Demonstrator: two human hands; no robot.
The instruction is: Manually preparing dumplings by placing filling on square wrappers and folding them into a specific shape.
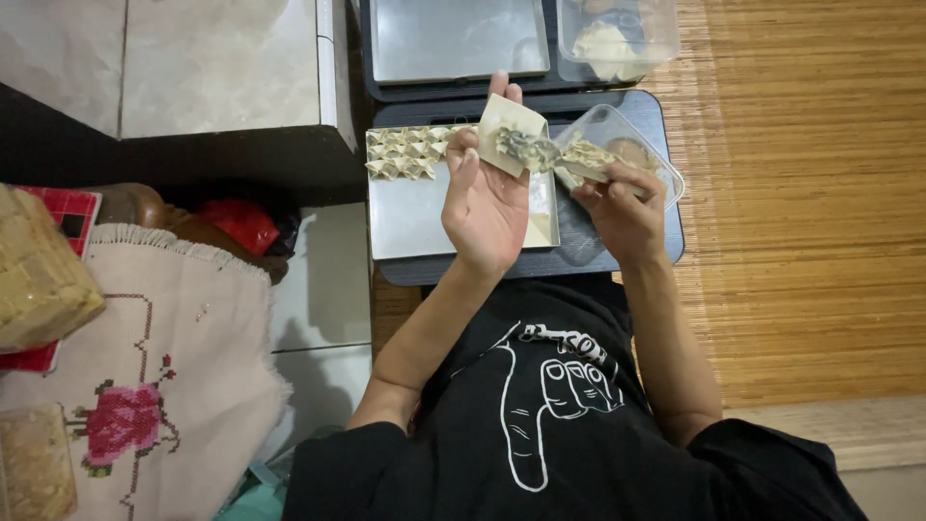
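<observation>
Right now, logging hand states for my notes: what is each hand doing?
Left hand: open, palm up, a square dough wrapper lying on its fingers.
Right hand: closed on a spoon that puts filling on the wrapper.

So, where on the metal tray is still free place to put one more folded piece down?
The metal tray is bare below the rows of folded dumplings, down to its near rim and over to the left hand. The top left corner is crowded. The second tray behind looks bare too. The right hand blocks the plastic container side.
</observation>
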